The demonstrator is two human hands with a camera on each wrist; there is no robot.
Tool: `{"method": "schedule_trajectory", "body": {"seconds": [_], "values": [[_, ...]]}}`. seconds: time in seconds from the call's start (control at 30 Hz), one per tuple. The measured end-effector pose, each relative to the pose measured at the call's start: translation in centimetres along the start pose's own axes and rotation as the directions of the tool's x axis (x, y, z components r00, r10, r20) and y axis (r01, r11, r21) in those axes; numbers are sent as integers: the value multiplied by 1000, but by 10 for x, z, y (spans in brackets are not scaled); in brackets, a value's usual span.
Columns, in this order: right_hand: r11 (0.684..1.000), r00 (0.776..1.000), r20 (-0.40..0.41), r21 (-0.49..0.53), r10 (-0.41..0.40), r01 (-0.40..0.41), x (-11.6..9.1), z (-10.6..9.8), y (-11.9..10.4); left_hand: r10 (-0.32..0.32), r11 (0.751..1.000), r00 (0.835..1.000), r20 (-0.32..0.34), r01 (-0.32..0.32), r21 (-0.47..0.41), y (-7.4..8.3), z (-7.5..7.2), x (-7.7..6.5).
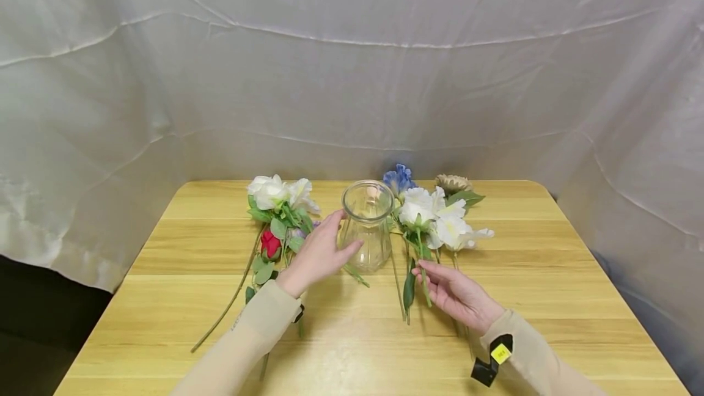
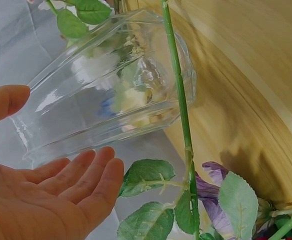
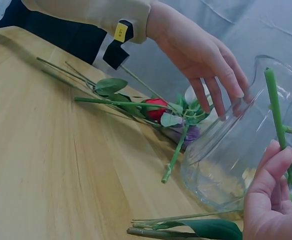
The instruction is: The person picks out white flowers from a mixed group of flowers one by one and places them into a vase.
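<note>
- Head: glass vase (image 1: 376, 249) upright mid-table (image 1: 352, 335). L hand (image 1: 321, 252) at its 8 o'clock, thumb & fingers spread around the near side; can't tell if pressing.
- Head: R hand (image 1: 459, 298), at vase's 4 o'clock, pinches stem of white flower (image 1: 416, 206); bloom up at 2–3 o'clock. Blue flower (image 1: 399, 179) at 1, red rose (image 1: 270, 243) at 9.
- L wrist: L palm & fingers relaxed, vase between thumb and fingers; leafy stem (image 2: 181, 90) crosses in front, purple flower (image 2: 216, 205) at vase's 4–5.
- L wrist, handling: glass prob. rigid, slick, breakable, heavier than a flower; best steadied round body or under the rim, w/o hard squeeze.
- R wrist: R thumb + fingertips nip the stem, cut end at 12 o'clock, beside the vase.
- R wrist, handling: flower prob. v. light; stem stiffish w/ some bend, petals soft & easily crushed. Hold mid-to-low stem, off the bloom.
</note>
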State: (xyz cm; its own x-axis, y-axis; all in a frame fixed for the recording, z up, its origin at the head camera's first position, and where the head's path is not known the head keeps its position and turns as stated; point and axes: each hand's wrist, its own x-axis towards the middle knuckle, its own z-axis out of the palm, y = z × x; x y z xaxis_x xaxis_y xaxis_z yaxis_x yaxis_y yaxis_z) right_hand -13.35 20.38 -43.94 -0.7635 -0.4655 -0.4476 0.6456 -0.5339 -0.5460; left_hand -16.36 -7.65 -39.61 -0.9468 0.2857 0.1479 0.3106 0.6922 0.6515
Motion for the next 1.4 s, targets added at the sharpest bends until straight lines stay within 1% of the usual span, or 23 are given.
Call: {"method": "schedule_trajectory", "body": {"seconds": [0.2, 0.47, 0.67, 0.83, 0.97, 1.07, 1.17, 1.3, 1.4], "values": [[1000, 1000, 5, 0, -24, 24, -2, 3, -1, 5, 1000, 1000, -13, -5, -6, 3, 1, 1], [998, 996, 70, -21, -59, 61, -1, 7, 0, -11, 1000, 1000, -9, 11, 0, 5, 2, 3], [994, 993, 74, -58, -89, 93, -2, 13, -2, -10, 1000, 1000, -24, 10, 4, 5, 4, 3], [988, 989, 81, -83, -124, 131, -3, 19, -4, -29, 1000, 999, -25, 29, 2, 5, 6, 3], [979, 980, 129, -110, -154, 169, -2, 24, -7, -24, 1000, 999, -27, 24, -4, 6, 7, 4], [969, 972, 146, -136, -185, 205, -2, 29, -10, -12, 1000, 999, -34, 12, -7, 6, 8, 6], [953, 966, 129, -178, -224, 245, -2, 36, -13, -8, 1000, 999, -36, 8, -6, 5, 8, 7], [920, 950, 115, -240, -289, 309, -2, 46, -19, -12, 1000, 999, -37, 11, -15, 5, 9, 9], [887, 932, 120, -288, -341, 361, -2, 54, -23, -4, 1000, 999, -50, 3, -21, 4, 10, 12]]}}
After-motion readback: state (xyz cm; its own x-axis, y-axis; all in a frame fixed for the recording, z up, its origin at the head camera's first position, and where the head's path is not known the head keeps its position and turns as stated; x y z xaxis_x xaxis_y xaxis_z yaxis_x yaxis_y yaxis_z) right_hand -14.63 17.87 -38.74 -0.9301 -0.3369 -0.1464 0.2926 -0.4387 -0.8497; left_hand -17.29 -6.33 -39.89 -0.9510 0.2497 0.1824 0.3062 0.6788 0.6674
